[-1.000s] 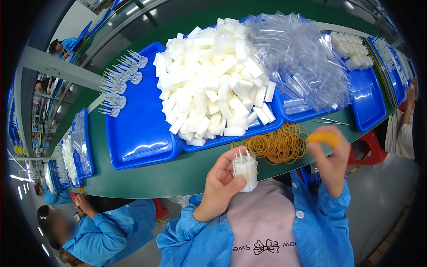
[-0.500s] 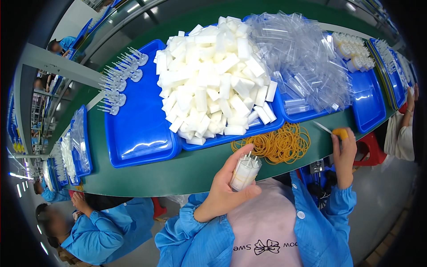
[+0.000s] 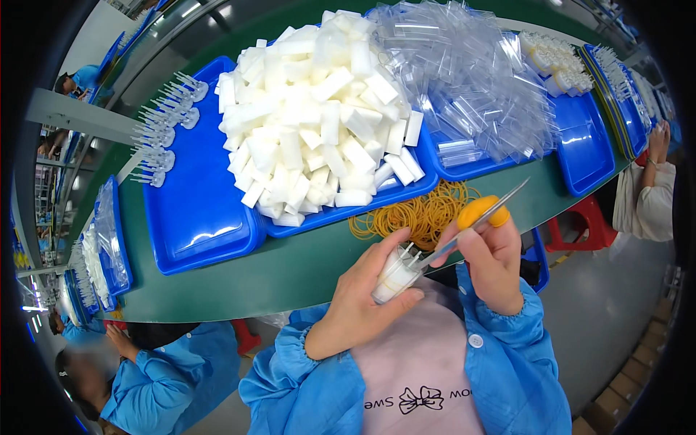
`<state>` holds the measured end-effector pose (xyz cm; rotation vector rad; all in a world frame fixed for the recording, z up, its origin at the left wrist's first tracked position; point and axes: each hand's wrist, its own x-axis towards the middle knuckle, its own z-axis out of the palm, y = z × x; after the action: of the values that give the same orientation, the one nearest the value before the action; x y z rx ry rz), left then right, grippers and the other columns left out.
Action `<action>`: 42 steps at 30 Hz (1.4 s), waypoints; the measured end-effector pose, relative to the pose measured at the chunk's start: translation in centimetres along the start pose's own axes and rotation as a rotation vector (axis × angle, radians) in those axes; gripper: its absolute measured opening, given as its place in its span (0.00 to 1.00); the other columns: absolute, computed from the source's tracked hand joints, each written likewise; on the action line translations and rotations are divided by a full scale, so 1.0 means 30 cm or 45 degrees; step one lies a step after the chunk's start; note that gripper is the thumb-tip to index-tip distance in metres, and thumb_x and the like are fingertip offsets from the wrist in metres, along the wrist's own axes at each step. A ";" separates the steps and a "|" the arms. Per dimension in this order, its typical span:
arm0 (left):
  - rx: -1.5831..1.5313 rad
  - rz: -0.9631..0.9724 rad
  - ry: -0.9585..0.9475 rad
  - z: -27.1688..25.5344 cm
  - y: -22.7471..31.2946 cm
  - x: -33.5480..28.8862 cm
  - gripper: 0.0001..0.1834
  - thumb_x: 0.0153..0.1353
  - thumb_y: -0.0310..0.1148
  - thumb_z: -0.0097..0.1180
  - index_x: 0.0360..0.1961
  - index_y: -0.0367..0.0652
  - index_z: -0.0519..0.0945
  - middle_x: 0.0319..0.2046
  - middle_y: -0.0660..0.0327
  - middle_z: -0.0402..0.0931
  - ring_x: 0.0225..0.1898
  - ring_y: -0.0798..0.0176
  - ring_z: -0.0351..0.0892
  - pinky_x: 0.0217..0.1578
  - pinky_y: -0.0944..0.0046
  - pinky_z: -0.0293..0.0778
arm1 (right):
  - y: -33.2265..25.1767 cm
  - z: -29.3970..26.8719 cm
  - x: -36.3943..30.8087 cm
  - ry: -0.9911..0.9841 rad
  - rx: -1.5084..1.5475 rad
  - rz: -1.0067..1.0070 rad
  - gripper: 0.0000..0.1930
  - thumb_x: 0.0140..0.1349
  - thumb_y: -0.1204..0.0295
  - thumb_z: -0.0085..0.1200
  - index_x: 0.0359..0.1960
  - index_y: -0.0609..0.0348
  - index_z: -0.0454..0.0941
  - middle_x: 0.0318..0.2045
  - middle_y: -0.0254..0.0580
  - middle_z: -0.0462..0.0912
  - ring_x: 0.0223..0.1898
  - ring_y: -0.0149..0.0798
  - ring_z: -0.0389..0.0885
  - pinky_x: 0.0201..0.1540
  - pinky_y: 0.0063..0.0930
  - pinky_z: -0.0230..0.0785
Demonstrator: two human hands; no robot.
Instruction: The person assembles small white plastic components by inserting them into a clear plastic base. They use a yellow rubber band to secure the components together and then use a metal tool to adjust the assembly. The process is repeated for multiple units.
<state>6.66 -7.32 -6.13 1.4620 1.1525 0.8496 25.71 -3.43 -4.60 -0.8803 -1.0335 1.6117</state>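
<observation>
A small bundle of clear plastic and white foam, with thin white prongs sticking out of its top and a rubber band around it, rests in my left hand. The fingers and thumb are closed about its sides. My right hand grips a slim metal pair of tweezers, its lower end at the bundle's top beside the prongs. Whether the tip touches a prong is too small to tell. An orange finger cot covers one right fingertip. Just beyond the bundle lies a pile of yellow-brown rubber bands.
White foam blocks are heaped on a blue tray. Clear plastic sleeves fill another tray to its right. Pronged white parts line the left tray's edge; more white parts sit at the right. Co-workers sit on both sides.
My right hand has come in from the right, bringing the tweezers to the top of the bundle. My left hand still holds the bundle. The whole view has shifted slightly.
</observation>
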 end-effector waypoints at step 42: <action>-1.038 -0.491 -0.154 -0.024 -0.007 -0.010 0.39 0.55 0.38 0.62 0.63 0.33 0.59 0.41 0.59 0.72 0.40 0.66 0.72 0.37 0.67 0.70 | 0.057 0.007 0.013 0.078 0.264 0.051 0.10 0.67 0.74 0.46 0.46 0.62 0.62 0.36 0.46 0.76 0.31 0.36 0.82 0.35 0.27 0.78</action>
<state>5.86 -7.39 -6.17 0.5878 0.8053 0.8044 24.83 -3.35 -6.14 -0.8090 -0.7939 1.6807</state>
